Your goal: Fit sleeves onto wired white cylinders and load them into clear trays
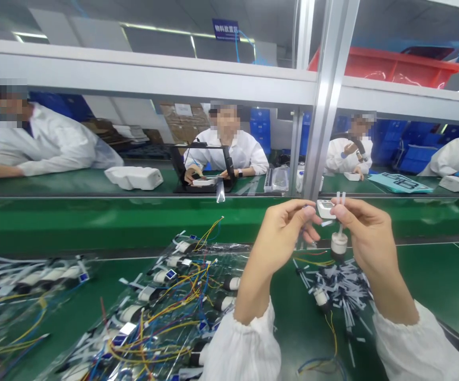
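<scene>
Pinches thin translucent white strips (341,198) between the closed fingers of the right hand (367,228), strip ends pointing up to 12 o'clock. Has a short white cylinder with a dark base (339,244) just below those fingers, at 6 o'clock. Bends the fingers of the left hand (288,230) close together at 9 o'clock from the right ones; cannot tell whether anything is gripped there. Shows a small white boxy piece with a grey face (325,208) between the two hands; cannot tell whether it touches either.

Farther down at 6 o'clock, has a loose pile of white strips (346,290) on the green tabletop (443,280), with a white-and-black cylinder trailing yellow wires (321,297) beside it at 7 o'clock. Out toward 8 o'clock, has many white-and-black cylinders with yellow, blue and red wires (182,261) lying on clear plastic, and near 9 o'clock another such wired group (41,278).

Beyond, at 10 o'clock, shows a person in a white coat (239,151) behind a black open frame (230,166), and left of it a white moulded casing (134,178). Between 2 and 3 o'clock, has flat teal sheets (400,183); high at 1 o'clock, a red plastic bin (396,66).
</scene>
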Demonstrator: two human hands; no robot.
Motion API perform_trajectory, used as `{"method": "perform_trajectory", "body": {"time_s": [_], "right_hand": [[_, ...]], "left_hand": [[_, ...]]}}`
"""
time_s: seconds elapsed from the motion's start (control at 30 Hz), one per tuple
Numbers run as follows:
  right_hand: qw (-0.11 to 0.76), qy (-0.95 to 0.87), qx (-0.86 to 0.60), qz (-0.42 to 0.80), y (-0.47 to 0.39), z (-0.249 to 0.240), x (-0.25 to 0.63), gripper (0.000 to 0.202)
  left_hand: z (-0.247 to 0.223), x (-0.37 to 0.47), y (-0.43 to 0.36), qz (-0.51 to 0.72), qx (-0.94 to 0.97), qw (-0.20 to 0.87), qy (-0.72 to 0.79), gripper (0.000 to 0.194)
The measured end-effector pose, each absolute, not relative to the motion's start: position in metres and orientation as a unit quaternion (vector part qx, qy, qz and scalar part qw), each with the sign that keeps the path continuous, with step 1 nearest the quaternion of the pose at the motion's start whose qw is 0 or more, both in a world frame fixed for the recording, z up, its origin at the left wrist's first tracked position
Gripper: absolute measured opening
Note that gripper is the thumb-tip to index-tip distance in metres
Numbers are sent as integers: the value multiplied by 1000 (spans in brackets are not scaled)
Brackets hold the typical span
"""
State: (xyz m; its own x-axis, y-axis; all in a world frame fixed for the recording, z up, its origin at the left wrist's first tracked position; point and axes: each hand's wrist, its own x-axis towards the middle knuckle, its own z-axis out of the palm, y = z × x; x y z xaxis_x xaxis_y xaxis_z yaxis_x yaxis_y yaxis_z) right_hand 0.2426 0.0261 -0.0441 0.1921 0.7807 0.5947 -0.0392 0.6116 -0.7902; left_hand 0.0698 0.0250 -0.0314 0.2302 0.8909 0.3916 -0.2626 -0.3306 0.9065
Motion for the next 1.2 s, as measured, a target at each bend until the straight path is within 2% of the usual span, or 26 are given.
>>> {"method": "perform_trajectory", "body": {"time_s": [0.13, 0.27, 0.43, 0.67, 0.87, 1.2], "right_hand": [[714, -558, -317, 279, 25, -43, 241, 15], [712, -554, -292, 317, 23, -40, 238, 17], [707, -565, -276, 324, 19, -37, 240, 14], [694, -586, -306, 285, 9, -29, 240, 12], [666, -607, -308, 306, 4, -26, 239, 16], [661, -620, -302, 298, 2, -27, 240, 12]], "left_hand": [[-31, 66, 27, 578, 601, 470, 289, 36], [-28, 67, 24, 583, 607, 448, 301, 36], [-23, 75, 17, 608, 595, 430, 303, 18], [-18, 85, 9, 626, 632, 359, 284, 8], [-18, 86, 7, 622, 645, 350, 272, 6], [-18, 84, 5, 626, 644, 344, 274, 6]]}}
